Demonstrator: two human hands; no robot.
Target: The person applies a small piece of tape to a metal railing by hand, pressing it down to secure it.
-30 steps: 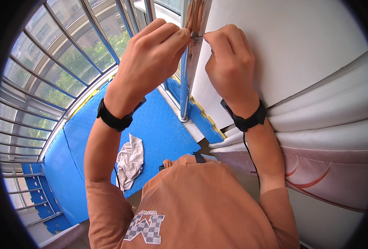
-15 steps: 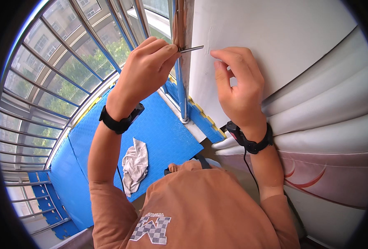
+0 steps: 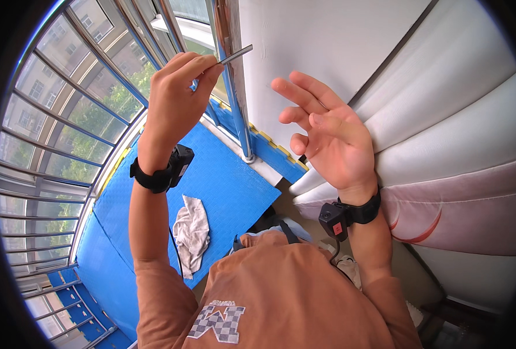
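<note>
A short, thin grey strip [image 3: 236, 54] with a metallic sheen sticks out to the right from my left hand [image 3: 179, 90], pinched between thumb and fingers. Its exact kind I cannot make out. The strip crosses in front of an upright metal post [image 3: 233, 87], reddish brown at the top and blue lower down; whether it touches the post I cannot tell. To the right, my right hand [image 3: 333, 128] is raised with the palm turned up and fingers apart, holding nothing. It hovers before a white panel [image 3: 304, 35], beside the pale curtain [image 3: 444, 110].
Metal window bars [image 3: 66, 134] curve along the left side, with buildings and trees outside. Below lies a blue foam mat [image 3: 229, 180] with a crumpled whitish cloth [image 3: 191, 235] on it. Black devices are strapped to both wrists, with cords hanging down.
My right hand has opened and turned palm up, its fingers spreading from a loose curl. My left hand, still pinching the strip, has shifted slightly, and the whole view has swung a little.
</note>
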